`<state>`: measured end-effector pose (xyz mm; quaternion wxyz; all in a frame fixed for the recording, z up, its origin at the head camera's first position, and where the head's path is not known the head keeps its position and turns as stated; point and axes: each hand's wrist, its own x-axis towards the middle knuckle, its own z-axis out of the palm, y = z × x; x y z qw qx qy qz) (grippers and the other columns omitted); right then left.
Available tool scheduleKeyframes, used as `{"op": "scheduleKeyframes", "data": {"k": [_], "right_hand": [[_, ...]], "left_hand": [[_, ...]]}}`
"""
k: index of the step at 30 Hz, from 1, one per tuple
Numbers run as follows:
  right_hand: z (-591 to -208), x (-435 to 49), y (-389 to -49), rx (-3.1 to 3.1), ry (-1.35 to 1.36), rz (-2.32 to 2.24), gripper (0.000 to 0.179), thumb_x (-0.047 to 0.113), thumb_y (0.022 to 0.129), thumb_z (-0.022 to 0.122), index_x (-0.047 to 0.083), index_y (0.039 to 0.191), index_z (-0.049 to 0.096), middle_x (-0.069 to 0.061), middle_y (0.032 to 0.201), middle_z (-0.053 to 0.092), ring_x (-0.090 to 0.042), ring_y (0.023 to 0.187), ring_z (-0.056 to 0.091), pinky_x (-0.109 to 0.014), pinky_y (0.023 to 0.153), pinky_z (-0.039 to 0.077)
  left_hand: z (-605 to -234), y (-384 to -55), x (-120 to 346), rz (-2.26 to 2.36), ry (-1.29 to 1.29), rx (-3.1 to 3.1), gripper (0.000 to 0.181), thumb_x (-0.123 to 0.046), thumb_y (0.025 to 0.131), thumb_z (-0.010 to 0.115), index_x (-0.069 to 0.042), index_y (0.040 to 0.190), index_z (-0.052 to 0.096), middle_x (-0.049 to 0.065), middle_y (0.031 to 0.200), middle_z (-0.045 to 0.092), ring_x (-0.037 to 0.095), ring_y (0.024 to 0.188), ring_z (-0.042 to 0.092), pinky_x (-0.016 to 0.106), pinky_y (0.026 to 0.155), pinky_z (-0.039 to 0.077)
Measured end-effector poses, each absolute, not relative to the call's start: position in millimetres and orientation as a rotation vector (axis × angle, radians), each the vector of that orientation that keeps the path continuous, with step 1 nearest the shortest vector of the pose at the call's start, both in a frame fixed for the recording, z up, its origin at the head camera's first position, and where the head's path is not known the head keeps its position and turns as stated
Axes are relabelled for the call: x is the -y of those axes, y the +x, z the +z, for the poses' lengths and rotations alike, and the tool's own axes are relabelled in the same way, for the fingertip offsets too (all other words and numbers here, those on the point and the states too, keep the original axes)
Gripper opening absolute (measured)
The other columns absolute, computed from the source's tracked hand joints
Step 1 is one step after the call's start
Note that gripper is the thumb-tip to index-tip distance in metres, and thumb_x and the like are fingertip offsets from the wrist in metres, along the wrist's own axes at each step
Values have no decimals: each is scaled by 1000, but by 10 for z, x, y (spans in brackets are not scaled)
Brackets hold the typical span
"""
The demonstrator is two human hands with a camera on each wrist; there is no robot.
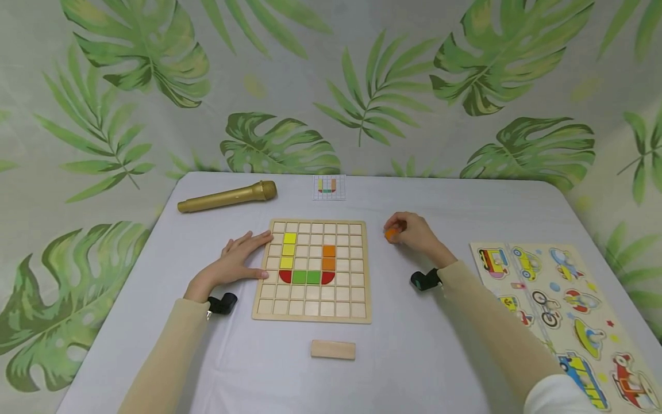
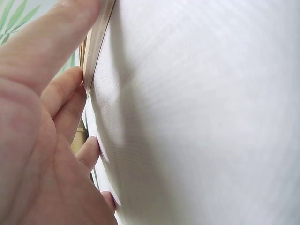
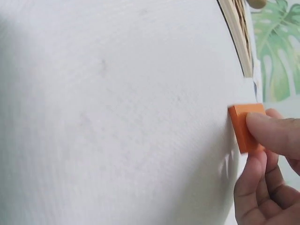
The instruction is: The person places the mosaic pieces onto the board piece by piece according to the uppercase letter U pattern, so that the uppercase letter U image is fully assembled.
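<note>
A square wooden grid board (image 1: 357, 296) lies mid-table. In its cells are yellow tiles (image 1: 288, 249), orange tiles (image 1: 328, 257), green tiles (image 1: 306, 277) and red rounded tiles (image 1: 327, 278), forming a U. My left hand (image 1: 234, 264), fingers spread, rests against the board's left edge; in the left wrist view its thumb and fingertips touch that wooden edge. To the right of the board, my right hand (image 1: 414, 233) pinches an orange square tile (image 3: 241, 129) between thumb and fingers, a little apart from the board.
Behind the board lie a gold microphone (image 1: 227, 196) and a small pattern card (image 1: 329, 188) showing a coloured U. A plain wooden block (image 1: 333, 349) lies in front. At right is a vehicle puzzle board (image 1: 561, 287), partly under the right forearm.
</note>
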<state>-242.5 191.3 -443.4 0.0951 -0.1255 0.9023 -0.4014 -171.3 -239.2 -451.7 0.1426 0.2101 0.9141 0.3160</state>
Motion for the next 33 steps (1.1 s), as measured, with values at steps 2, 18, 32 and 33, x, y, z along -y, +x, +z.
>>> {"op": "scheduleKeyframes", "data": {"k": [2,18,32,33], "right_hand": [[-4407,-1921,-2420,-2655,-362,-1202,20,-8,78,69,-1,97,67,-12,91,60,-25,83,53,-31,70,44],[-4402,-1436,-2386,-2421,-348,-1429,13,3,88,66,-1,100,67,-8,90,60,-22,81,50,-27,66,42],[-4382,-890,-2423,-2384,-472,-1423,8,0,88,65,1,96,67,-7,88,62,-19,77,54,-27,71,44],[-4383,-869,-2426,-2386,-480,-1421,8,-1,88,65,1,95,67,-7,87,62,-19,77,53,-27,70,44]], "left_hand": [[-4511,-1711,2391,909,608,-2637,88,-38,81,76,-10,151,30,10,157,20,39,143,2,62,107,-8],[-4483,-1697,2374,916,600,-2631,87,-35,81,76,-10,151,30,11,157,21,39,143,2,62,106,-9],[-4523,-1715,2390,913,604,-2636,88,-38,80,76,-11,151,31,10,157,21,39,143,2,62,106,-8],[-4525,-1716,2391,913,604,-2636,88,-38,81,76,-11,151,31,10,157,21,39,143,2,62,106,-8]]}}
